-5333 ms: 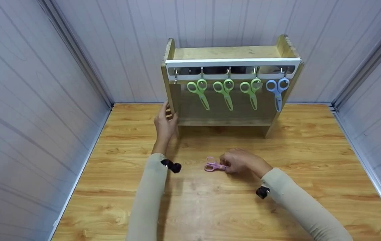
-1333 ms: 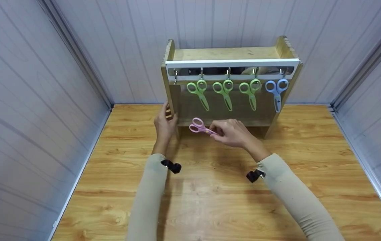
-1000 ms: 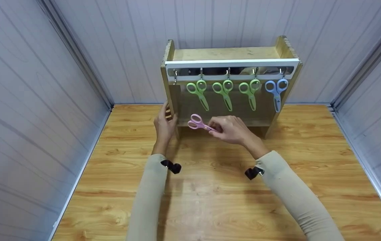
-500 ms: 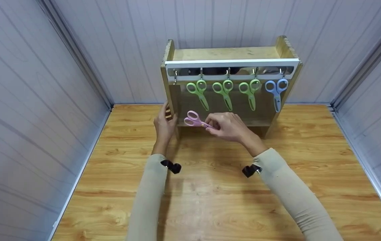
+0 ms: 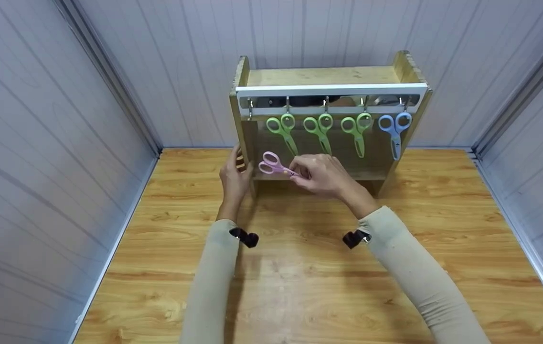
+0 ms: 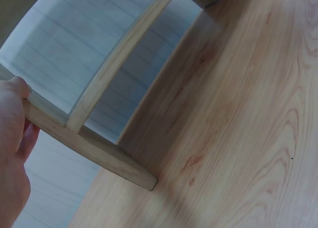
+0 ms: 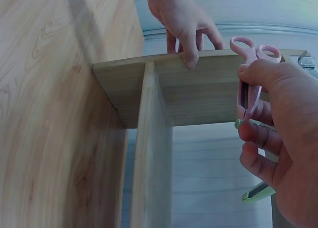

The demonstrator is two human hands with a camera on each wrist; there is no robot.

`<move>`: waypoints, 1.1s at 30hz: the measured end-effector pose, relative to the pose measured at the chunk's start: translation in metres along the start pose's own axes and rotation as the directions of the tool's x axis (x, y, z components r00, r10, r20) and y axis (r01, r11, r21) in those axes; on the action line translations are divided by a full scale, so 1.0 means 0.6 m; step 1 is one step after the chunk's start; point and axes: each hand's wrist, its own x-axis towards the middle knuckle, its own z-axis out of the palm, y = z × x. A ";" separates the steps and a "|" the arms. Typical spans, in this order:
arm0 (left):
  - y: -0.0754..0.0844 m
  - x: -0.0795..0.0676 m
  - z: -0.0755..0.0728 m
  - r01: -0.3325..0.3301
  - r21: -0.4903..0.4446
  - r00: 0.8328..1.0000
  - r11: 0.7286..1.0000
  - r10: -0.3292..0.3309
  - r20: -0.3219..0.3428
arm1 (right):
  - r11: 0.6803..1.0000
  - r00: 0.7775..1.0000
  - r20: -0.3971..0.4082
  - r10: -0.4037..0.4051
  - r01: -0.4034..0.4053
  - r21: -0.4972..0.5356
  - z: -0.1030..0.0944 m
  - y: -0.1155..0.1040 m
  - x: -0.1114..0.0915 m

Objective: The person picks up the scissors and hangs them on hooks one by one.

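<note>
Pink scissors [image 5: 272, 164] are pinched by the blade end between the thumb and fingers of my right hand [image 5: 321, 176], handle loops pointing left. The right wrist view shows the scissors [image 7: 251, 81] with their blades together. Behind them stands a wooden shelf [image 5: 321, 75]; my left hand [image 5: 235, 177] grips its left side panel, thumb on the inner face and fingers on the outer one. On the shelf's white hook rail [image 5: 331, 89], the leftmost hook [image 5: 250, 110] is bare. Green scissors [image 5: 319, 131] and blue scissors [image 5: 395, 134] hang from the others.
The shelf stands on a wood-patterned surface [image 5: 281, 286] near the back wall [image 5: 195, 71]. Pale panel walls rise on both sides. In front of the shelf, my right hand overlaps the blade tips of two green scissors in the head view.
My right hand picked the pink scissors up off the surface and has been raising them up and left toward the rail's left end. The left hand stays on the side panel.
</note>
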 end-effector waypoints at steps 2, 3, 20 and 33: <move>-0.001 0.000 0.000 -0.001 -0.002 1.000 1.000 0.001 -0.002 | 1.000 1.000 -0.005 0.004 -0.004 -0.004 -0.003 -0.002 0.003; -0.001 0.000 0.000 -0.003 -0.001 1.000 1.000 0.003 -0.003 | 1.000 1.000 -0.007 0.005 -0.005 -0.004 -0.004 -0.003 0.004; -0.003 0.000 0.000 -0.029 0.024 1.000 0.999 0.029 -0.007 | 0.999 0.999 -0.037 -0.028 0.028 -0.017 -0.018 -0.020 0.033; -0.003 0.001 0.001 -0.026 0.038 0.999 0.999 0.027 -0.019 | 0.998 0.992 -0.110 -0.067 0.067 -0.003 -0.024 -0.041 0.059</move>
